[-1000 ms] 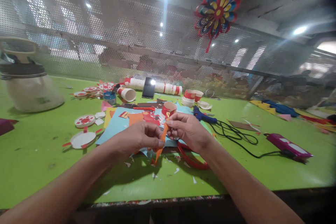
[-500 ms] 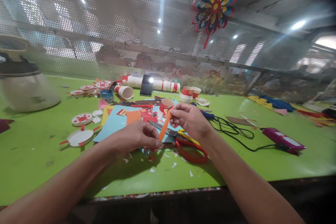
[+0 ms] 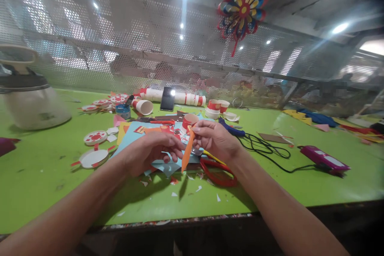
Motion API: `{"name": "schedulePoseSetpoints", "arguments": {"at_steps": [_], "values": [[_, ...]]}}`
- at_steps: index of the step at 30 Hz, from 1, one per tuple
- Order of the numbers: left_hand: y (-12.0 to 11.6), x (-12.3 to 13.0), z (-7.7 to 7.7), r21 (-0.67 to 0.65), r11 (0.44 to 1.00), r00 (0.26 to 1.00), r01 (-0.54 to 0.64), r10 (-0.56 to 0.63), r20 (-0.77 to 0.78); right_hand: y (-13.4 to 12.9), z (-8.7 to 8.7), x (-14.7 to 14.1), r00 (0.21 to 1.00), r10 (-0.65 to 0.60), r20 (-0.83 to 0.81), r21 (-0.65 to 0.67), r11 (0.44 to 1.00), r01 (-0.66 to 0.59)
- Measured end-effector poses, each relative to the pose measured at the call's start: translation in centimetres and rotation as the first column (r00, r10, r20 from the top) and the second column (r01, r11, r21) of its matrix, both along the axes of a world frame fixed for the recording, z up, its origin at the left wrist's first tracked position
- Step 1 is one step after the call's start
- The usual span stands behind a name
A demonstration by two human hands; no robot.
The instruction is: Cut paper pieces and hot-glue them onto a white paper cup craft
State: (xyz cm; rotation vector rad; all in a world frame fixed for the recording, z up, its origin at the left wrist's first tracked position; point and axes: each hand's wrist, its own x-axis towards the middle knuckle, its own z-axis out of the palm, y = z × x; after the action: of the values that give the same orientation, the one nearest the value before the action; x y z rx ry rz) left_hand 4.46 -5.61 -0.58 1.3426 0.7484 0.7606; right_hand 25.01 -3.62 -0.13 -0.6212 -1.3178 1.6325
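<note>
My right hand (image 3: 214,138) pinches the top of an orange paper strip (image 3: 187,154), which hangs down to a narrow tip. Just left of the strip, my left hand (image 3: 156,150) has its fingers apart and holds nothing. Beneath both hands lie light blue paper (image 3: 165,168) and other coloured paper pieces. Scissors with red and yellow handles (image 3: 219,173) lie under my right hand, their blades partly hidden. A red paper cup piece (image 3: 189,121) stands behind the strip.
White paper discs with red tabs (image 3: 94,158) lie at left, near a blue-lidded jar (image 3: 123,111). A phone (image 3: 167,98) leans on a row of paper cups (image 3: 153,94). At right, a black cord (image 3: 270,148) runs to a purple box (image 3: 324,160). Paper scraps litter the front.
My left hand has let go of the lower end of the orange strip and drawn slightly left, its fingers opening. The strip now hangs from my right hand alone.
</note>
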Motion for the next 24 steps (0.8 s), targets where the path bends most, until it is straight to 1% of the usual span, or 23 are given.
{"name": "schedulePoseSetpoints", "arguments": {"at_steps": [2, 6, 8, 11, 14, 17, 21, 24], "values": [[-0.2, 0.5, -0.1, -0.011, 1.0, 1.0, 0.026, -0.026, 0.011, -0.1, -0.4, -0.3, 0.999, 0.03, 0.015, -0.012, 0.999, -0.03], [-0.5, 1.2, -0.2, 0.047, 0.999, 0.993, -0.003, 0.008, -0.118, -0.4, -0.9, -0.8, 0.995, 0.036, 0.094, -0.002, 0.999, -0.036], [-0.5, 1.3, -0.3, 0.064, 0.998, 0.988, -0.021, 0.03, -0.149, -0.5, -0.9, -1.0, 0.99, 0.041, 0.136, 0.014, 0.999, -0.043], [-0.4, 1.2, -0.4, 0.067, 0.997, 0.99, -0.045, 0.054, -0.132, -0.6, -0.9, -1.0, 0.983, 0.067, 0.172, 0.031, 0.997, -0.073], [-0.4, 1.2, -0.4, 0.036, 0.998, 0.991, -0.057, 0.061, -0.116, -0.8, -0.9, -1.2, 0.979, 0.076, 0.187, 0.07, 0.993, -0.09], [-0.6, 1.3, -0.3, 0.013, 0.998, 0.991, -0.059, 0.06, -0.122, -1.0, -0.8, -1.4, 0.966, -0.005, 0.26, 0.146, 0.989, -0.034], [-0.6, 1.4, -0.3, 0.039, 0.998, 0.985, -0.053, 0.059, -0.16, -1.3, -0.6, -1.6, 0.925, -0.155, 0.348, 0.289, 0.956, 0.051], [-0.7, 1.5, -0.2, 0.045, 0.997, 0.985, -0.057, 0.064, -0.158, -1.4, -0.6, -1.7, 0.902, -0.203, 0.381, 0.324, 0.943, 0.076]]}}
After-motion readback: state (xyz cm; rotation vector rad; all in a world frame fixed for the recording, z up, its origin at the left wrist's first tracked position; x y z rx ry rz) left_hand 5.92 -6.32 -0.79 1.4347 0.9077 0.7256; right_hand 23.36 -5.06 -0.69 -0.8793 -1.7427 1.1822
